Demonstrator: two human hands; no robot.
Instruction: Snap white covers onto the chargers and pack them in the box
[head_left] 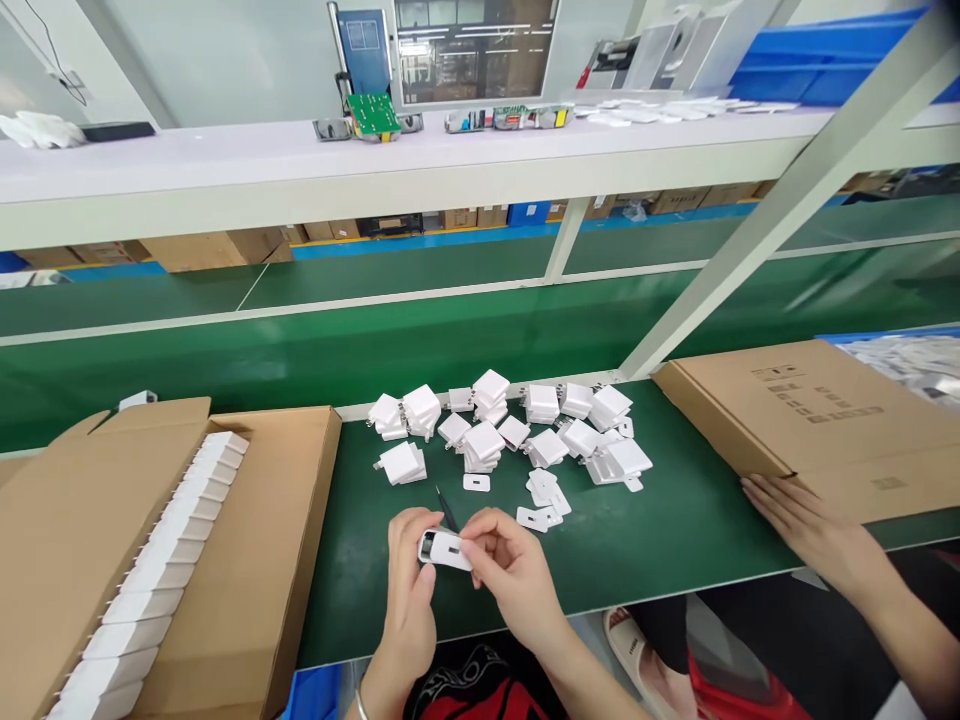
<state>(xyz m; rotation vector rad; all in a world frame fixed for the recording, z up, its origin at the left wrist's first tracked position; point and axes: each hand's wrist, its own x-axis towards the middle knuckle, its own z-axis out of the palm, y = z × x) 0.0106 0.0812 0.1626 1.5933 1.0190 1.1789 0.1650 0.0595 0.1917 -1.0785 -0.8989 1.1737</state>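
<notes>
My left hand (410, 590) is closed around a white plug-in charger (426, 546), whose end faces up and shows a dark opening. My right hand (514, 580) pinches a white oval cover plate (448, 550) with a small slot, lying over that end of the charger. A thin black pointed tool (448, 508) sticks out behind the charger; its rear part is hidden by my hands. Beyond them, several white chargers (482, 440) lie in small stacks on the green tabletop (360, 560). Loose cover plates (547, 490) lie to the right of these, and a single one (476, 482) is nearer my hands.
At left, an open cardboard box (247, 560) holds a row of white chargers (161, 560). Another person's hand (817, 530) rests against a cardboard box (817, 430) at right. A slanted white post (757, 220) and a shelf (225, 175) with circuit parts stand beyond.
</notes>
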